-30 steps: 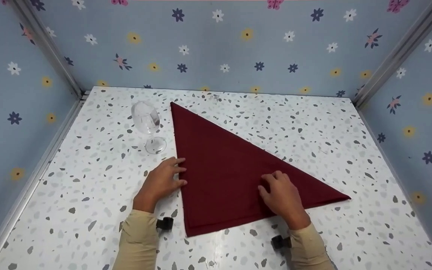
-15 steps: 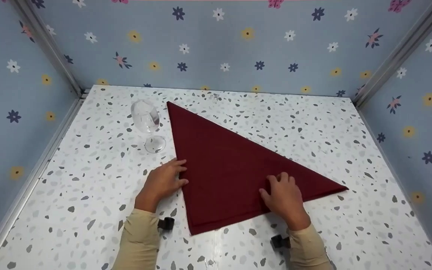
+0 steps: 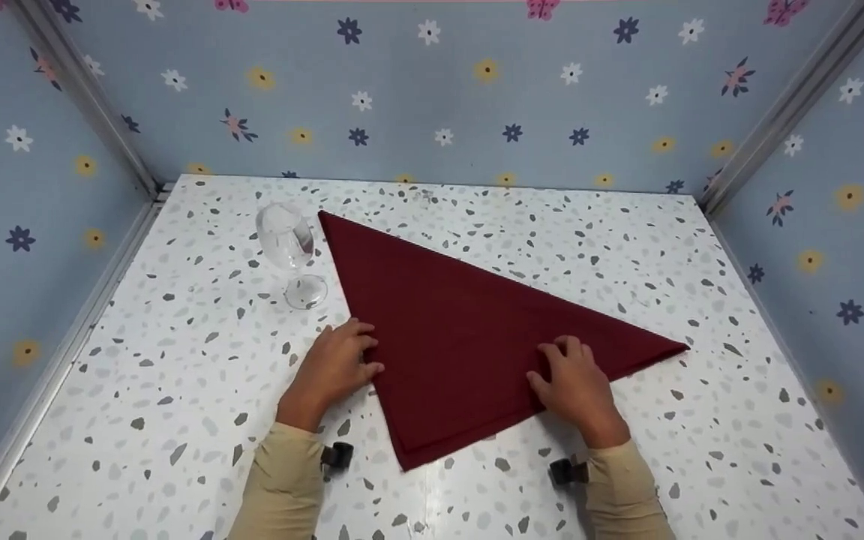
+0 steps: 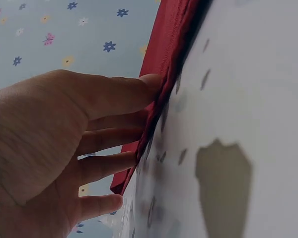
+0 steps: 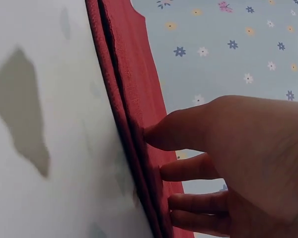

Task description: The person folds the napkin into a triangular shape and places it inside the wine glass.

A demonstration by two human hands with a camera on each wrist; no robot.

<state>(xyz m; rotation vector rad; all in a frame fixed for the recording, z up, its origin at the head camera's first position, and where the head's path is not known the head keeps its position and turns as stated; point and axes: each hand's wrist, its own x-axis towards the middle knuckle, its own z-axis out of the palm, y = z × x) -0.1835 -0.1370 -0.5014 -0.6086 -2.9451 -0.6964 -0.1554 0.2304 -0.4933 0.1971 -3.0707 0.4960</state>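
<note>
A dark red cloth (image 3: 454, 337), folded into a triangle, lies flat on the table in the head view. My left hand (image 3: 334, 367) touches its left edge with the fingertips, the fingers spread and fairly straight. On top of the cloth, towards its lower right edge, rest the fingertips of my right hand (image 3: 576, 386). The left wrist view shows thumb and fingers (image 4: 104, 166) along the edge of the cloth (image 4: 161, 54). In the right wrist view, the fingertips (image 5: 171, 176) press on the layered cloth (image 5: 134, 74), with nothing pinched between them.
A clear stemmed glass (image 3: 287, 238) lies or stands left of the cloth's far corner; its pose is hard to tell. The speckled white table (image 3: 177, 360) is bounded by flowered blue panels (image 3: 432, 90) at the back and both sides.
The cloth has turned counterclockwise on the table: its right tip has moved up, its near corner to the right and its far corner to the left. Both hands have shifted slightly right with it.
</note>
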